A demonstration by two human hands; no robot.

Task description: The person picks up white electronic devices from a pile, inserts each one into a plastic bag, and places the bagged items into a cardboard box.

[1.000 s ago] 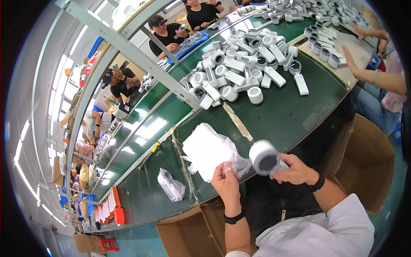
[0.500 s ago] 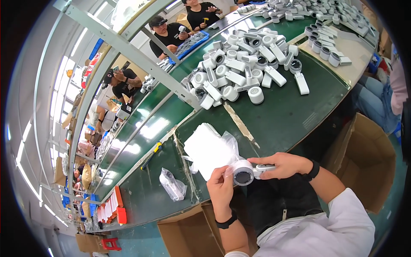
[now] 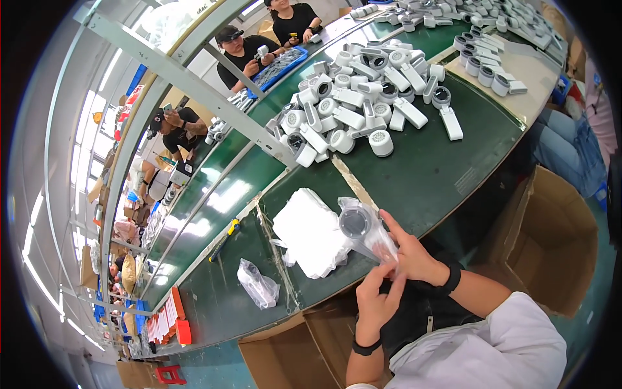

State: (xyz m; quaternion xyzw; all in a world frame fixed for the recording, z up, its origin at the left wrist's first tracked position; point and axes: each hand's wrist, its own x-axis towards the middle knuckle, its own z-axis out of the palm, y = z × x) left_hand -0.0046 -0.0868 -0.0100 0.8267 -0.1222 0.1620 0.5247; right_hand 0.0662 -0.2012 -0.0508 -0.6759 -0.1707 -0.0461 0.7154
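Observation:
A white handheld fan (image 3: 356, 222) with a dark round face lies inside a clear plastic bag (image 3: 378, 244), its head pointing away from me. My right hand (image 3: 418, 257) is closed along the fan's handle through the film. At the handle end, my left hand (image 3: 378, 295) pinches the bag's near end. Just left of the fan is a stack of white plastic bags (image 3: 310, 233) on the green table (image 3: 447, 178). Further left on the table lies another bagged fan (image 3: 258, 284).
A large pile of white fans (image 3: 350, 97) covers the far table. A yellow-handled tool (image 3: 232, 228) and a red box of papers (image 3: 173, 318) are left. Open cardboard boxes stand below, one (image 3: 551, 246) at right. A metal frame (image 3: 194, 84) rises at left; co-workers sit beyond.
The fan has gone into the bag and turned, its head now away from me. My left hand moved from the fan's head to the bag's near end.

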